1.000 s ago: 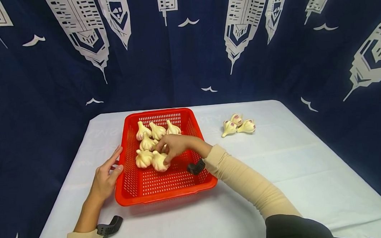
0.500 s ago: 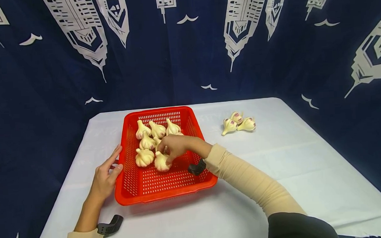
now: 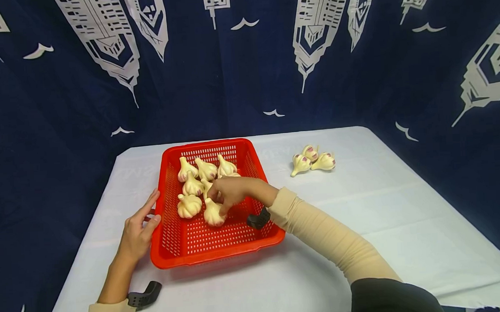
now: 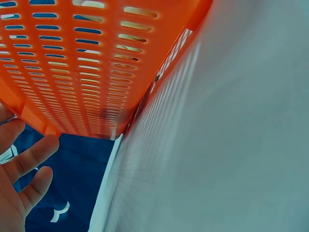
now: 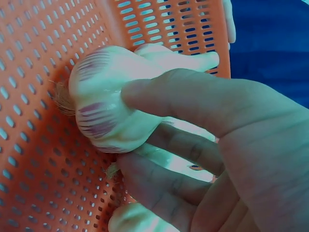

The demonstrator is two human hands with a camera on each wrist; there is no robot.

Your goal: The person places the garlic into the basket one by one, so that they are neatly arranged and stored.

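One bulb (image 5: pixel 104 94), pinched in my right hand (image 3: pixel 231 191) (left hand (image 3: pixel 136 232) loosely spread), seems light and firm, best held mid-belly.

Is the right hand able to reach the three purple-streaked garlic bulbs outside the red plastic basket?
Probably yes: those bulbs lie uncovered, though the right hand must release its cream garlic bulb and clear the basket rim.
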